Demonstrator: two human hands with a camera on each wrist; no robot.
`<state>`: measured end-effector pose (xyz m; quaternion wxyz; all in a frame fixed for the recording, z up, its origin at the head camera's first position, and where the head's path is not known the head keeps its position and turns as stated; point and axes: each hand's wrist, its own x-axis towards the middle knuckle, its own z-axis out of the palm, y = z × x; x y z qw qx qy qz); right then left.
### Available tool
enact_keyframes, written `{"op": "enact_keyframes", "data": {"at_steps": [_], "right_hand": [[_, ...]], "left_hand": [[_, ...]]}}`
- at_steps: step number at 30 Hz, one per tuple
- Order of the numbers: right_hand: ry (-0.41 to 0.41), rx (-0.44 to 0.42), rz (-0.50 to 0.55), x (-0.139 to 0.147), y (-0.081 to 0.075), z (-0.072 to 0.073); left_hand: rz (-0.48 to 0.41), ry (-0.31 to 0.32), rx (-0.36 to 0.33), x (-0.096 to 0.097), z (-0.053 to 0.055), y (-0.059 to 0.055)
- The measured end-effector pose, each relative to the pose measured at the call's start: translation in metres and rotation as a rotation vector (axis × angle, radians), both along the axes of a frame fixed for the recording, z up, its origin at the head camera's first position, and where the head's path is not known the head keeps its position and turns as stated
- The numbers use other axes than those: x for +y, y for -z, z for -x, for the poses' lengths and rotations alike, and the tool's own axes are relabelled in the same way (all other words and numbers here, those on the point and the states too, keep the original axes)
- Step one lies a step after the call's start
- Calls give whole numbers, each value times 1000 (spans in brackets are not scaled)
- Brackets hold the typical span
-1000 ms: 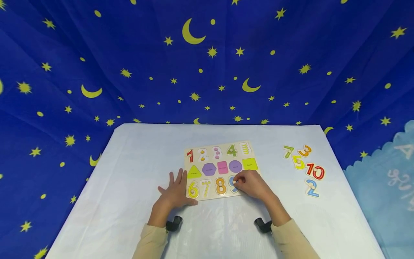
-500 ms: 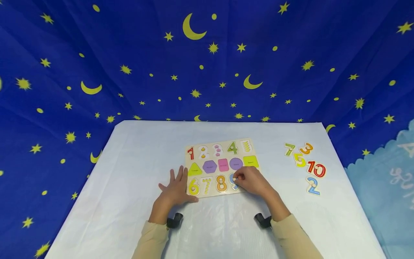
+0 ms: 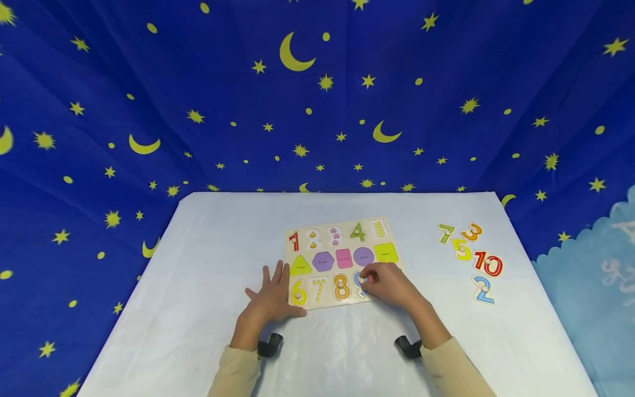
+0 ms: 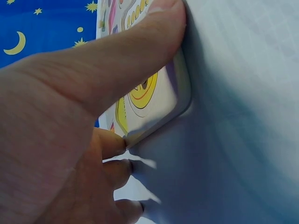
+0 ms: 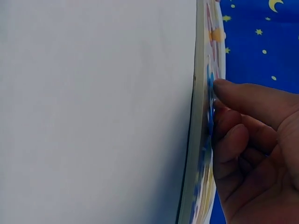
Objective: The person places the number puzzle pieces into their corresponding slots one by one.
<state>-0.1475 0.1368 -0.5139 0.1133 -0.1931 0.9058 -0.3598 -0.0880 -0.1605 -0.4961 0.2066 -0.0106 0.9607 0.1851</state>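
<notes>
A wooden number puzzle board (image 3: 329, 305) lies on the white table. My left hand (image 3: 270, 298) has its fingers spread at the board's left edge, thumb along the front corner; the left wrist view shows the thumb (image 4: 154, 32) over that edge. With thumb and curled fingers, my right hand (image 3: 392, 284) pinches the knob of the blue number 9 piece (image 3: 358, 284), which lies at its slot in the bottom row. The fingers partly cover it. In the right wrist view the thumb (image 5: 233, 93) meets the blue piece low against the board.
Pieces 1 (image 3: 294, 241), 4 (image 3: 358, 232), 6 (image 3: 299, 293) and 8 (image 3: 341, 287) sit in the board. Right of it lie loose pieces 7 (image 3: 445, 232), 3 (image 3: 472, 232), 5 (image 3: 462, 250), 10 (image 3: 488, 264) and 2 (image 3: 483, 290). A blue starry cloth (image 3: 337, 110) hangs behind.
The right fingers have shifted slightly at the number 9, so its knob shows more. The left hand keeps its place at the board; the head view has tilted slightly.
</notes>
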Motion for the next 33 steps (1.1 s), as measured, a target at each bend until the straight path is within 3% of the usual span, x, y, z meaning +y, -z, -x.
{"op": "enact_keyframes", "data": {"at_steps": [11,17,33], "right_hand": [[103,4,64,27,-5,-5],[189,4,42,45,-2,-9],[305,15,-51,89,-5,-24]], "left_hand": [[17,-26,6,-1,0,4],[7,-5,12,0,-1,4],[-3,-16,30,2,-3,4]]}}
